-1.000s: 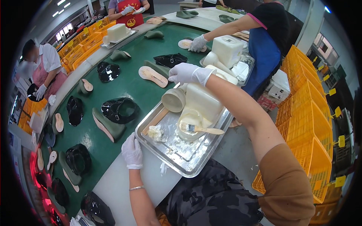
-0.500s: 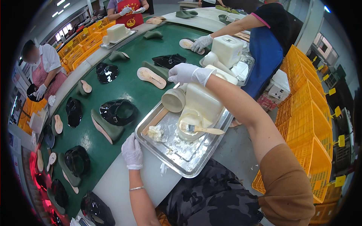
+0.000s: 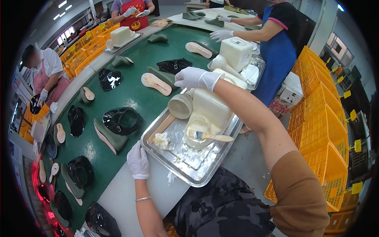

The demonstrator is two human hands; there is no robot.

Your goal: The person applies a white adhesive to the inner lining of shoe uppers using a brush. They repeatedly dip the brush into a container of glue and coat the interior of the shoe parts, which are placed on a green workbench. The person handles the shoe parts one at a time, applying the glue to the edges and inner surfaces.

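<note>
In a white glove, my left hand [image 3: 138, 161] is at the near left corner of a shiny metal tray [image 3: 185, 173], its fingers closed at the rim. My right hand [image 3: 193, 78], also gloved, reaches across to the tray's far left corner with fingers curled down; what they grip is hidden. Beside that hand lies a green shoe last with a pale insole [image 3: 156, 84]. On the tray are a cream plastic container [image 3: 213, 104], a round cup [image 3: 180, 106] on its side, and a brush [image 3: 215, 137] with a wooden handle across a pot of white paste.
Green lasts [image 3: 110, 136] and glossy black shoe uppers [image 3: 122, 119] are spread over the green table [image 3: 90, 148]. Another glue tray [image 3: 258, 77] stands beyond mine. Yellow crates [image 3: 319, 158] line the right. A co-worker in a blue apron [image 3: 278, 55] stands at the far right.
The co-worker in blue has let go of the far insole-bearing last and drawn upright, hands now above the table. My hands stay in place; the view shifts slightly.
</note>
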